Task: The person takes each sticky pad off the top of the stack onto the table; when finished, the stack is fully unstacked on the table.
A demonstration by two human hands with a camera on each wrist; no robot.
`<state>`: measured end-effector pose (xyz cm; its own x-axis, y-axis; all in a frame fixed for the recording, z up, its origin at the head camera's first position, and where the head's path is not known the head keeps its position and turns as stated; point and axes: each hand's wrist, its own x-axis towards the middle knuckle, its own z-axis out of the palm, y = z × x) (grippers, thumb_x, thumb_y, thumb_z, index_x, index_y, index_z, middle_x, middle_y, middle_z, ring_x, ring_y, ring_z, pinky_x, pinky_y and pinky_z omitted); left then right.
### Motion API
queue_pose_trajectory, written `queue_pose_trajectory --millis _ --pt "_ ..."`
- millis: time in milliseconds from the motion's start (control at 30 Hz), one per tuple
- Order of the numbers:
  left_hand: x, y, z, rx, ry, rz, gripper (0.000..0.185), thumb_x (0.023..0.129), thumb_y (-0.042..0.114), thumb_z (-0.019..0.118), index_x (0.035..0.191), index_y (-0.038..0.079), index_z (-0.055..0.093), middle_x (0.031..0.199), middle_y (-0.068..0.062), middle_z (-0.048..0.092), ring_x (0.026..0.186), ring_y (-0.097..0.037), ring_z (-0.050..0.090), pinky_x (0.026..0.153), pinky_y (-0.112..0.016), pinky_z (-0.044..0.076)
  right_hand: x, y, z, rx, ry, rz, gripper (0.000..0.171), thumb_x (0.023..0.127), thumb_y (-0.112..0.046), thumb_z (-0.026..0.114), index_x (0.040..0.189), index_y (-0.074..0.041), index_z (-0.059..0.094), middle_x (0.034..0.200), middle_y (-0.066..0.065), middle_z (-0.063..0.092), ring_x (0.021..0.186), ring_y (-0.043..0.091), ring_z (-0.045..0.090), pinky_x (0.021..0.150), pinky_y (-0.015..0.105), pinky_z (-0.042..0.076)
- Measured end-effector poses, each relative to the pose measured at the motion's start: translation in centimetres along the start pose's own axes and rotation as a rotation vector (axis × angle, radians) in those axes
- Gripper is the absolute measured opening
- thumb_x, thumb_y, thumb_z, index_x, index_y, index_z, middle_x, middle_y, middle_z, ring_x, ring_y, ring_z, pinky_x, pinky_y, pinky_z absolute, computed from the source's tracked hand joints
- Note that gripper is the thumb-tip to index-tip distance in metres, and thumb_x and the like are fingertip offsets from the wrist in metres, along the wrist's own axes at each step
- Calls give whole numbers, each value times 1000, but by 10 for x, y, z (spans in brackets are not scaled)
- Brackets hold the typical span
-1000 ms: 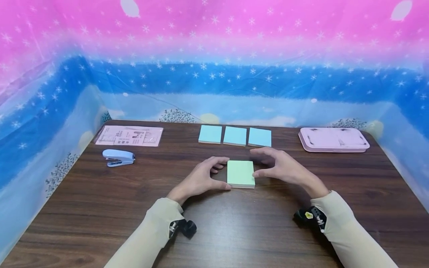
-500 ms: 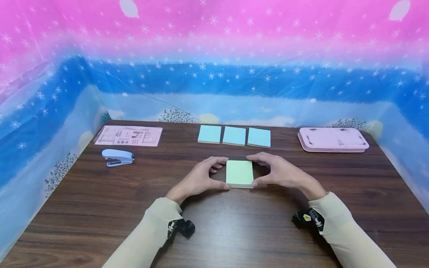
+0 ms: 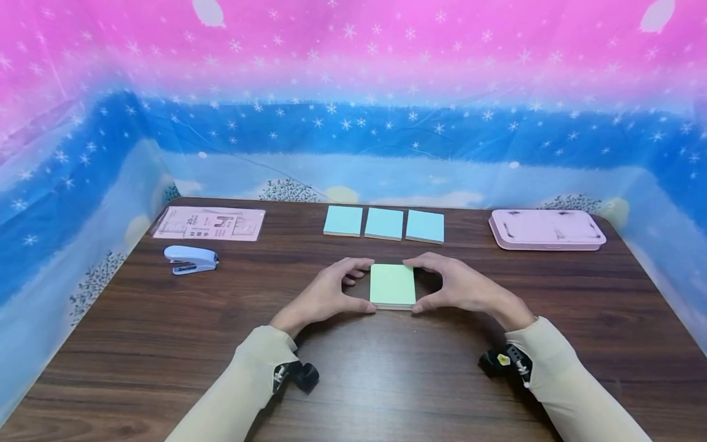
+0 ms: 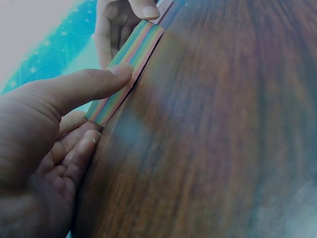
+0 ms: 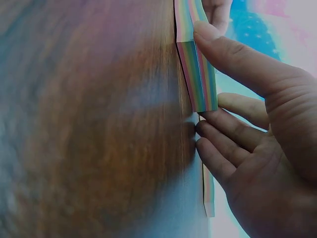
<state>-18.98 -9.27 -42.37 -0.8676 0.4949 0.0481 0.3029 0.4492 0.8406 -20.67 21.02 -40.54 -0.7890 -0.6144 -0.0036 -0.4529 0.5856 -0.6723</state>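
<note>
A square stack of sticky notes (image 3: pixel 392 284), light green on top, lies flat on the brown table between both hands. From the left, my left hand (image 3: pixel 327 291) grips it, thumb at the near edge and fingers by the far left corner. My right hand (image 3: pixel 466 286) grips the other side in the same way, thumb at the near right corner and index finger at the far right one. The stack's layered pink, yellow, green and blue edge (image 4: pixel 131 57) shows under the left thumb in the left wrist view. The right wrist view shows the striped sides (image 5: pixel 195 74) by the right fingers.
Three light blue sticky-note pads (image 3: pixel 383 223) lie in a row behind the stack. Back left are a pink printed packet (image 3: pixel 208 223) and a light blue stapler (image 3: pixel 191 259). A pink flat case (image 3: pixel 547 230) sits back right. A patterned cloth surrounds the table.
My right hand has come in to the stack, its index finger closing down onto the far right corner. The left hand keeps its place at the left side.
</note>
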Motion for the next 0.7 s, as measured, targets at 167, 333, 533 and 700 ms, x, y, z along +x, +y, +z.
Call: queue_pose_trajectory --millis 167,333,533,700 --pt "1 -1 0 7 0 7 84 82 21 95 154 10 55 141 -5 61 126 -24 58 108 -40 50 0 0 0 -4 3 -2 85 82 -38 94 154 -12 57 151 7 57 141 29 50 118 55 39" --pt "1 -3 0 11 -3 10 83 82 19 95 154 9 55 142 -6 60 126 -25 58 108 -40 50 -1 1 0 -13 6 -12 83 83 -36 93 154 -12 57 150 6 58 140 28 51 117 55 40" --pt "1 -3 0 5 -5 11 83 82 17 94 154 8 54 143 -6 60 127 -25 58 108 -40 49 0 1 0 -13 8 -17 82 83 -34 93 153 -12 57 149 5 58 138 27 52 116 54 41" --pt "1 -4 0 -1 -5 8 82 82 17 94 154 9 54 142 -6 60 127 -25 58 108 -40 49 -1 0 -1 -11 11 -20 81 84 -34 92 154 -12 57 150 5 57 138 27 52 115 55 41"
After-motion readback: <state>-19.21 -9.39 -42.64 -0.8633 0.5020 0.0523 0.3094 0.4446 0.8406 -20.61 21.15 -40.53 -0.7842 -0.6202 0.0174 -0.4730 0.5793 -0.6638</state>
